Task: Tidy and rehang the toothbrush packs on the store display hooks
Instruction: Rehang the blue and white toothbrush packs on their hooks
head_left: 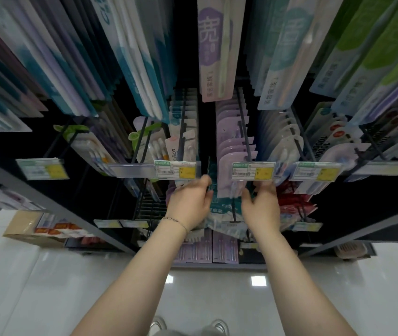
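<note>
Fingers either side of lilac packs

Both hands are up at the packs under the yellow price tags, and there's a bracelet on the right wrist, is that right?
Not quite. The left hand and right hand are up at the packs under the yellow price tags, but the bracelet is on the left wrist, as the head view shows.

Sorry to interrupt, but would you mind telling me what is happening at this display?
A person stands at the toothbrush display with both arms stretched in. The left hand and right hand grip a bunch of teal-and-white packs from either side, just below the price tags. The pale purple packs above hang on their hook.
</note>
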`<action>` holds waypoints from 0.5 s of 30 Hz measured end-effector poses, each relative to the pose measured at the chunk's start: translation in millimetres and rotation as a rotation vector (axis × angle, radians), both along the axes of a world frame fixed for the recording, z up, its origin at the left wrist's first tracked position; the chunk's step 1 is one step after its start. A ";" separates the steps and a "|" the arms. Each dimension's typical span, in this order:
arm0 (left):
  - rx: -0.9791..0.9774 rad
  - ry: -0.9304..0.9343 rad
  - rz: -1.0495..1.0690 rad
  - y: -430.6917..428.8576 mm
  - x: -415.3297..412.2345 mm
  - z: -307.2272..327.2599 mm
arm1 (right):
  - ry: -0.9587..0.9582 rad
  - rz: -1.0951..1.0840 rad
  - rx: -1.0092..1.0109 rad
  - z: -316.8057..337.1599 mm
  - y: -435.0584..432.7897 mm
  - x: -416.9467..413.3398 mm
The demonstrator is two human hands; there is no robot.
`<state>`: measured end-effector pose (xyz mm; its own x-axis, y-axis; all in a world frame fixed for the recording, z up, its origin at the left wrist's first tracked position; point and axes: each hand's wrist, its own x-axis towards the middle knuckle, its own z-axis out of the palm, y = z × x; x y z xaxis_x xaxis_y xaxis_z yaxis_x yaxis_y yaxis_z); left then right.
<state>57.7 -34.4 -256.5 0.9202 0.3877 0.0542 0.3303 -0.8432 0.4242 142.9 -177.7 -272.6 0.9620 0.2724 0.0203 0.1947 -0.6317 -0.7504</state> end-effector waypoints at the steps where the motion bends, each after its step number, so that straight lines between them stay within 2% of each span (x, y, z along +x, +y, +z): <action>1: 0.030 0.018 0.002 4.7 -5.6 -1.6 | -0.025 0.054 -0.102 -2.5 0.2 -2.8; 3: 0.087 0.061 0.006 14.7 -16.5 -3.8 | -0.035 0.194 -0.222 -5.7 4.3 -11.1; 9: 0.198 0.163 0.114 48.9 -39.7 -11.0 | -0.066 0.532 -0.326 1.2 41.1 -35.1; 13: 0.165 0.235 0.167 72.2 -39.8 -10.3 | -0.119 0.543 -0.316 7.3 72.0 -37.4; 15: 0.086 0.258 0.205 82.2 -33.4 -9.7 | -0.075 0.481 -0.315 13.5 88.1 -34.4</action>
